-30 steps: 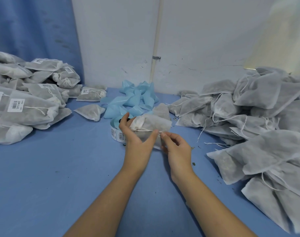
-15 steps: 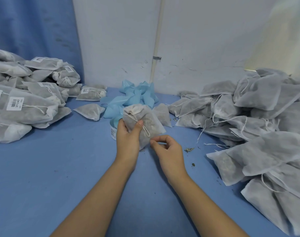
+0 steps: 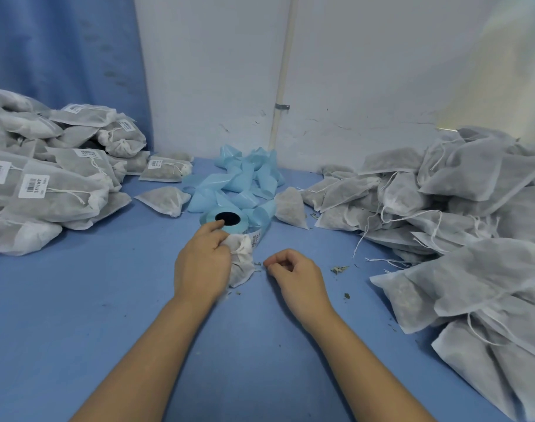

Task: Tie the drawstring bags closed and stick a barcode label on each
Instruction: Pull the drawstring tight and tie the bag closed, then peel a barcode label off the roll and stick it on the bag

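My left hand (image 3: 203, 263) presses a bag (image 3: 241, 260) down on the blue table (image 3: 77, 300), fingers closed over most of it so only its gathered neck and lower corner show at the right of my knuckles. My index finger reaches up to the label roll (image 3: 226, 220), which stands just behind the bag, touching its rim. A strip of labels (image 3: 256, 239) runs off the roll beside the bag's neck. My right hand (image 3: 293, 274) rests near the bag, apart from it, fingers curled in with thumb and forefinger pinched; I cannot tell whether they have the string. Labelled bags (image 3: 47, 190) are heaped at the left, unlabelled ones (image 3: 443, 208) at the right, blue backing (image 3: 245, 178) piled behind the roll.
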The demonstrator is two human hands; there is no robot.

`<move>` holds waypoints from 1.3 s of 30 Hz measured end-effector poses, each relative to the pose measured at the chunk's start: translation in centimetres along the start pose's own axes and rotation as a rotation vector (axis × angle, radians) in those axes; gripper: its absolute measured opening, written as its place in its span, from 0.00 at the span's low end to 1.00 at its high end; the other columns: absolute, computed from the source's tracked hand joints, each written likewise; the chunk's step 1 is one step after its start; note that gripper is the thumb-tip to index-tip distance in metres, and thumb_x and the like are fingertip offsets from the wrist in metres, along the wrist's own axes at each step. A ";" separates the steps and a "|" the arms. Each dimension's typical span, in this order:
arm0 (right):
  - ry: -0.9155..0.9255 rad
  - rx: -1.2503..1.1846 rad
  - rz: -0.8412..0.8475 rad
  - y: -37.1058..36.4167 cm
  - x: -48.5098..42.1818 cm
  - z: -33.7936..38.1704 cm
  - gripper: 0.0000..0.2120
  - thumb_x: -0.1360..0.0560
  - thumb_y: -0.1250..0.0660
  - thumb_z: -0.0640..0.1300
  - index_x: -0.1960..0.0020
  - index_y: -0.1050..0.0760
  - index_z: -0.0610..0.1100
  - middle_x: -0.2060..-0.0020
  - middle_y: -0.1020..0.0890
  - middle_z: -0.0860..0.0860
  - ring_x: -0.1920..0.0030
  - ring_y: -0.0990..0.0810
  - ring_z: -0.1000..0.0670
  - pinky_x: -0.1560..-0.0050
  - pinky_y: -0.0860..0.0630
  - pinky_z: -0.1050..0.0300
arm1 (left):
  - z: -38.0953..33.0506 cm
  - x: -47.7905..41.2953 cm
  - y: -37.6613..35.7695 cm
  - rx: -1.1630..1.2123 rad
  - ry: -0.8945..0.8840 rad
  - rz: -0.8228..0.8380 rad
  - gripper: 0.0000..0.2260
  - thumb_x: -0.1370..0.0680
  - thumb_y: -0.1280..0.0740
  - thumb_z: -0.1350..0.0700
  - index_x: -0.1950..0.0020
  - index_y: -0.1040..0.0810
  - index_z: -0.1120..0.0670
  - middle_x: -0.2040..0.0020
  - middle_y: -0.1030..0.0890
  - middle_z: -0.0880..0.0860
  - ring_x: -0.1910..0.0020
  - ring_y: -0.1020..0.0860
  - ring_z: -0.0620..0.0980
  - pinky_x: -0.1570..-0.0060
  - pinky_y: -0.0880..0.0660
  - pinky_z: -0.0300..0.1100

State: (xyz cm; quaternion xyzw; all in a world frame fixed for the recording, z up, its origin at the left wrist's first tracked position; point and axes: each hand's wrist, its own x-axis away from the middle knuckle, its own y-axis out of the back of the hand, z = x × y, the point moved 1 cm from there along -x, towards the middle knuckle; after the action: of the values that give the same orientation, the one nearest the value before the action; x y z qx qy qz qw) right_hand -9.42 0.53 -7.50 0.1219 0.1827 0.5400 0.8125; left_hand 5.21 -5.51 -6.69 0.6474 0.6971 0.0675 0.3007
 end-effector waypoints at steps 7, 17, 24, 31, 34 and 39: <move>0.024 0.035 0.007 -0.1 0.2 0.1 0.08 0.26 0.36 0.37 0.58 0.21 0.47 0.60 0.18 0.54 0.65 0.25 0.64 0.64 0.31 0.74 | -0.7 -0.2 -0.4 -0.241 -0.043 0.086 0.16 0.22 0.44 0.61 0.43 0.20 0.50 0.29 0.34 0.39 0.41 0.27 0.47 0.55 0.35 0.41; 0.052 0.073 -0.001 -0.3 0.1 -0.1 0.08 0.27 0.36 0.36 0.56 0.20 0.44 0.58 0.17 0.52 0.60 0.23 0.56 0.61 0.30 0.70 | 0.3 0.4 -0.6 -0.186 -0.203 0.100 0.20 0.22 0.44 0.61 0.34 0.25 0.47 0.31 0.31 0.36 0.37 0.30 0.41 0.54 0.40 0.31; 0.336 0.122 -0.067 0.1 0.3 0.0 0.22 0.21 0.39 0.37 0.36 0.30 0.61 0.48 0.31 0.57 0.63 0.27 0.58 0.59 0.28 0.67 | -0.4 1.0 -0.4 0.267 -0.184 0.357 0.21 0.35 0.43 0.58 0.49 0.19 0.43 0.44 0.20 0.38 0.41 0.25 0.40 0.38 0.29 0.43; 0.256 0.354 -0.124 0.4 -0.4 -0.4 0.25 0.20 0.39 0.43 0.25 0.41 0.52 0.40 0.31 0.54 0.49 0.25 0.54 0.52 0.27 0.59 | -1.0 1.0 -0.5 0.433 -0.126 0.433 0.22 0.40 0.42 0.61 0.52 0.18 0.49 0.45 0.19 0.45 0.42 0.23 0.44 0.39 0.29 0.39; 0.119 0.062 -0.093 0.7 -0.5 -0.5 0.25 0.21 0.36 0.42 0.27 0.39 0.47 0.41 0.26 0.56 0.42 0.25 0.57 0.45 0.30 0.68 | -1.3 1.3 -0.7 0.495 -0.120 0.473 0.22 0.41 0.42 0.63 0.52 0.17 0.53 0.45 0.19 0.48 0.43 0.23 0.43 0.44 0.30 0.31; 0.106 -0.118 -0.042 1.0 -0.5 -0.3 0.11 0.23 0.34 0.39 0.43 0.24 0.51 0.48 0.20 0.58 0.45 0.22 0.60 0.45 0.26 0.66 | -1.4 1.5 -1.1 0.539 -0.113 0.525 0.24 0.40 0.42 0.64 0.49 0.17 0.56 0.44 0.19 0.49 0.42 0.22 0.45 0.38 0.28 0.41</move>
State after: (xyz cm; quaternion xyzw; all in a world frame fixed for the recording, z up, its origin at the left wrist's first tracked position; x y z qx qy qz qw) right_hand -10.62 0.48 -7.31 0.0412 0.1955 0.5384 0.8187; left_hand 3.55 -3.82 -6.57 0.8624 0.4827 -0.0794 0.1300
